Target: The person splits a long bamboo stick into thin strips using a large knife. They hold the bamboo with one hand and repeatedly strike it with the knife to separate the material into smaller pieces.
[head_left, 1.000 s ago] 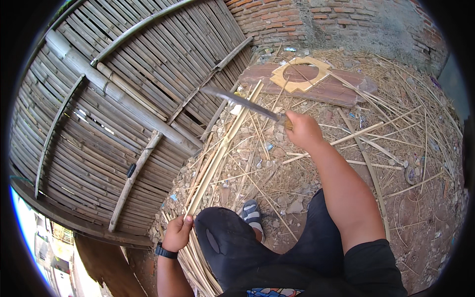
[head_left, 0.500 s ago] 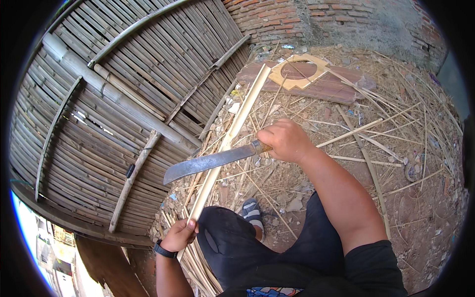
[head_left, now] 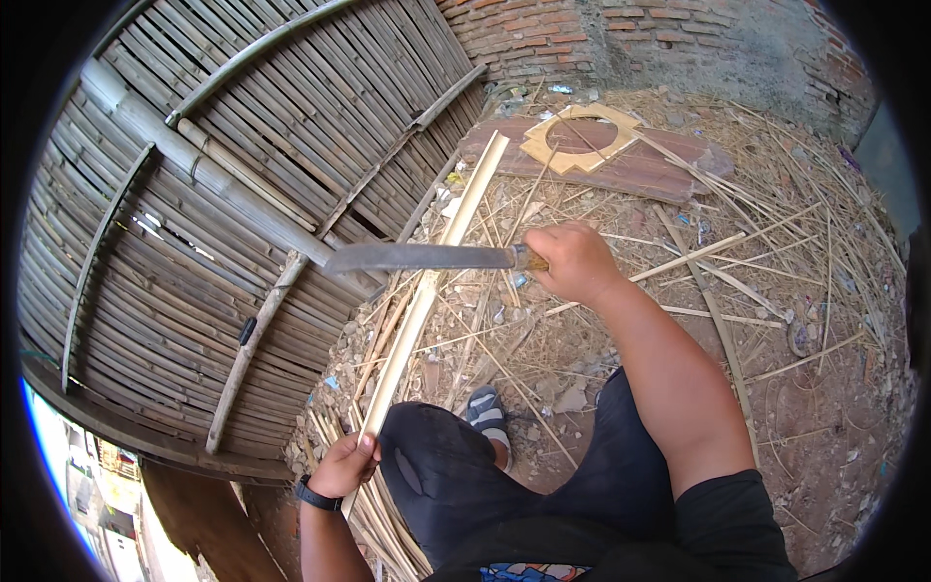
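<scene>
A long, pale split bamboo strip [head_left: 400, 354] slants up and away from my left knee. Near its lower end my left hand [head_left: 346, 465] is closed around it, the thumb lying along its face. My right hand [head_left: 574, 262] grips the wooden handle of a machete [head_left: 427, 257]. The dark, broad blade points left and crosses over the strip at about its middle. Whether the edge touches the bamboo there I cannot tell. Beside my left leg lies a bundle of thin bamboo strips [head_left: 383, 529], partly hidden by the leg and forearm.
A slatted bamboo wall [head_left: 194, 242] stands close on the left. Ahead, a yellow board with a round hole [head_left: 543, 145] rests on a reddish-brown plank [head_left: 621, 182]. Loose bamboo strips [head_left: 679, 260] and shavings litter the ground. A brick wall [head_left: 529, 39] closes the far side.
The machete has moved up along the bamboo strip, away from me, and its blade has turned from slanting down-left to nearly level. My left hand keeps its hold, the strip shifting slightly left.
</scene>
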Action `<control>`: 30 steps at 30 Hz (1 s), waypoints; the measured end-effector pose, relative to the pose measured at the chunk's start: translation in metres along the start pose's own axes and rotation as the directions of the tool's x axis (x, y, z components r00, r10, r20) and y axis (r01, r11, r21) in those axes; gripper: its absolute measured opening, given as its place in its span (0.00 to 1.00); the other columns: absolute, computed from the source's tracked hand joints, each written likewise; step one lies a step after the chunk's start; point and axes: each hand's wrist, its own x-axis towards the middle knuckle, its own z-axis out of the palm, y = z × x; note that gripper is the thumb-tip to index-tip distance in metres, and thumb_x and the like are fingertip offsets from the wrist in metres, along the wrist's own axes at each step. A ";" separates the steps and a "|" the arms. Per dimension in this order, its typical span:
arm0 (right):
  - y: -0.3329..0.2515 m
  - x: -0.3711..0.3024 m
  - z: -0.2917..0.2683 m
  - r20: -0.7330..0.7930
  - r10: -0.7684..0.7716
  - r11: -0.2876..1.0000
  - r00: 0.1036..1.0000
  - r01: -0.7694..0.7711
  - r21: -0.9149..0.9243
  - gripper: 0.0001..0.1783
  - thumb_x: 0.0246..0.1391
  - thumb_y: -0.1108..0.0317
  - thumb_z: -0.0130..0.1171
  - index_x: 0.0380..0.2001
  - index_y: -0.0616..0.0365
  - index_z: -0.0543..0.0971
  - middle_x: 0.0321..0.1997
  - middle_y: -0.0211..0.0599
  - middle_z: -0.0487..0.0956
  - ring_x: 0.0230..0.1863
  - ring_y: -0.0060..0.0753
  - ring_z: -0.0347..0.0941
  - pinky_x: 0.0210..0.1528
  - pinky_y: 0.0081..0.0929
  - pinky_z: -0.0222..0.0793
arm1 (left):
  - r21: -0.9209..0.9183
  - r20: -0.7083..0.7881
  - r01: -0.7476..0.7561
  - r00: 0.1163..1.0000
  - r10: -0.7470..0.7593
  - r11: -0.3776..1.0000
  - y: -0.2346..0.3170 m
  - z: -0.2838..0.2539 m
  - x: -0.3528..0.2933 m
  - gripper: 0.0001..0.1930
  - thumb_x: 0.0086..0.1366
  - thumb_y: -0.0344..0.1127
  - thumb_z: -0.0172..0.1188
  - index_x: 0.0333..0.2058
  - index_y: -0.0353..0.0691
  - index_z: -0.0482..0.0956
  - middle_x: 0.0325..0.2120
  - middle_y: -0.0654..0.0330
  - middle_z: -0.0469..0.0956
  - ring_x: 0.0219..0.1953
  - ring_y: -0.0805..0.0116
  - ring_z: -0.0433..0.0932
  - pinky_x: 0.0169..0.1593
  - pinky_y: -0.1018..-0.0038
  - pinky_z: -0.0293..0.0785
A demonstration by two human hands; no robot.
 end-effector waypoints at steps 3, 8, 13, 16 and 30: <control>-0.018 0.007 -0.001 0.029 -0.150 0.989 0.988 0.150 0.013 0.13 0.39 0.70 0.66 0.29 0.50 0.74 0.24 0.34 0.77 0.30 0.43 0.77 0.36 0.41 0.71 | -0.030 0.047 0.013 0.999 -0.011 0.999 0.000 -0.001 0.002 0.21 0.75 0.53 0.47 0.31 0.42 0.72 0.17 0.70 0.62 0.17 0.80 0.58 0.22 0.80 0.56; 0.002 0.003 -0.001 -0.023 -0.064 0.997 0.998 0.063 -0.033 0.13 0.40 0.69 0.66 0.29 0.51 0.74 0.26 0.34 0.78 0.30 0.45 0.77 0.37 0.42 0.71 | -0.010 0.071 0.009 0.997 -0.008 1.000 0.000 -0.002 -0.002 0.22 0.75 0.54 0.47 0.30 0.41 0.72 0.16 0.69 0.62 0.17 0.79 0.58 0.22 0.79 0.57; 0.018 -0.001 -0.017 -0.043 0.271 0.959 0.962 -0.274 -0.077 0.14 0.40 0.70 0.67 0.32 0.55 0.75 0.28 0.40 0.78 0.32 0.52 0.76 0.37 0.46 0.70 | -0.005 0.049 0.032 0.998 -0.032 0.999 -0.007 -0.004 -0.003 0.22 0.75 0.54 0.47 0.30 0.41 0.72 0.16 0.68 0.63 0.17 0.79 0.59 0.22 0.80 0.58; 0.014 -0.002 -0.012 -0.026 0.157 0.986 0.987 -0.158 -0.051 0.14 0.39 0.70 0.67 0.31 0.53 0.75 0.26 0.37 0.78 0.32 0.49 0.76 0.37 0.45 0.71 | 0.000 0.037 0.037 0.999 -0.037 0.999 -0.013 -0.005 -0.003 0.23 0.75 0.54 0.47 0.30 0.41 0.73 0.16 0.68 0.64 0.16 0.79 0.59 0.22 0.80 0.57; 0.022 -0.001 -0.021 -0.003 0.363 0.920 0.932 -0.359 -0.159 0.11 0.42 0.70 0.65 0.29 0.52 0.75 0.25 0.37 0.78 0.32 0.50 0.77 0.37 0.46 0.72 | 0.607 -0.317 -0.128 0.866 0.386 0.785 -0.007 0.009 -0.011 0.23 0.75 0.48 0.51 0.29 0.32 0.77 0.19 0.58 0.76 0.24 0.71 0.73 0.30 0.69 0.70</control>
